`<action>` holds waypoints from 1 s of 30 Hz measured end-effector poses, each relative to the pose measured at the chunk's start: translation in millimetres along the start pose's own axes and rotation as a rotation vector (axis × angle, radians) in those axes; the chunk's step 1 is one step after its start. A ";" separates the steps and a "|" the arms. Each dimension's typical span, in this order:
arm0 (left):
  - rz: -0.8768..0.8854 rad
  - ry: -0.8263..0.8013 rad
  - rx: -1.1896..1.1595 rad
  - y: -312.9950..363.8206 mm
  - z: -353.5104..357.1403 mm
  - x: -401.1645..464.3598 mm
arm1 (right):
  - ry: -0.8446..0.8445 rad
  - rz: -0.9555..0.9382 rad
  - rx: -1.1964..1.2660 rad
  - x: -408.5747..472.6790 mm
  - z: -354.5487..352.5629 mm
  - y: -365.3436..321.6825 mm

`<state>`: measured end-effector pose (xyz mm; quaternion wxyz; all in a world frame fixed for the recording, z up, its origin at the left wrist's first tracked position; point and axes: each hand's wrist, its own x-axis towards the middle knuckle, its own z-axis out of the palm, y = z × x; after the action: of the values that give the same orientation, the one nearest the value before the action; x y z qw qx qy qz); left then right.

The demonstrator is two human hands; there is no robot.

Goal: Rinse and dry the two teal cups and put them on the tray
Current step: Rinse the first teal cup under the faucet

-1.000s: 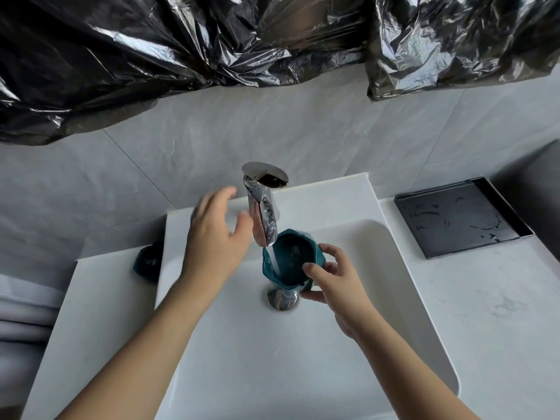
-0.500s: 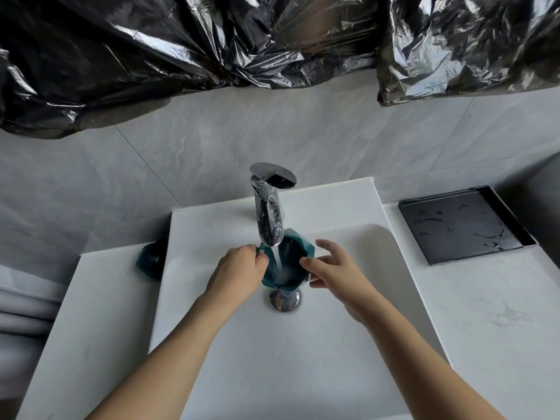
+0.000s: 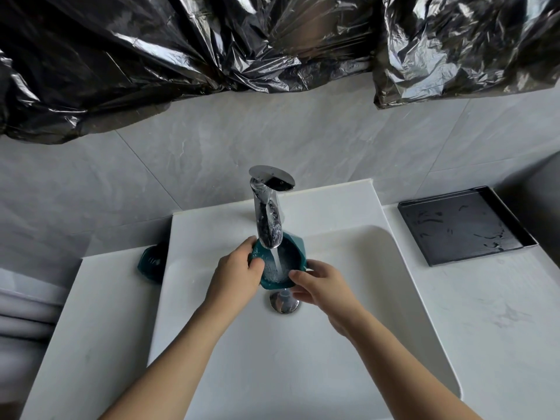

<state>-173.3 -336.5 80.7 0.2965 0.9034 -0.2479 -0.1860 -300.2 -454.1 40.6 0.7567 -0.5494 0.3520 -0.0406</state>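
A teal cup is held over the white sink, right under the chrome faucet. Water streams from the spout into it. My left hand grips the cup's left rim and my right hand holds its front right side. A second teal cup stands on the counter left of the sink, partly hidden by the basin's edge. The black tray lies on the counter at the right with water streaks on it and no cup inside.
The chrome drain sits just below the held cup. Crumpled black plastic sheeting hangs on the wall above the faucet. White marble counter stretches to the right of the sink.
My left hand came down from the faucet handle and took hold of the cup's left rim. Water now fills the cup's bottom. The view shifted slightly.
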 end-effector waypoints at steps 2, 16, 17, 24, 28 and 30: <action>0.098 0.044 0.195 1.9 -1.9 2.5 | 0.014 0.017 -0.050 4.8 -1.7 -0.9; 0.263 0.008 0.548 -10.4 -12.0 -1.4 | -0.071 0.167 -0.079 10.2 15.0 14.1; 0.278 0.021 0.615 -8.1 -11.8 -1.2 | -0.079 0.183 -0.101 9.7 16.3 14.6; 0.294 0.077 0.938 15.0 -11.4 -3.3 | -0.050 0.122 -0.100 3.3 18.9 14.2; 0.283 0.059 1.025 30.3 -13.3 -10.0 | -0.083 0.083 -0.195 -1.2 22.3 14.5; 0.326 0.058 1.013 31.1 -12.1 -9.8 | -0.086 0.061 -0.275 1.5 22.7 23.2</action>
<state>-185.9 -347.5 111.2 -0.1449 0.8878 -0.4357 0.0304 -293.5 -427.4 23.2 0.6897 -0.6379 0.3382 0.0547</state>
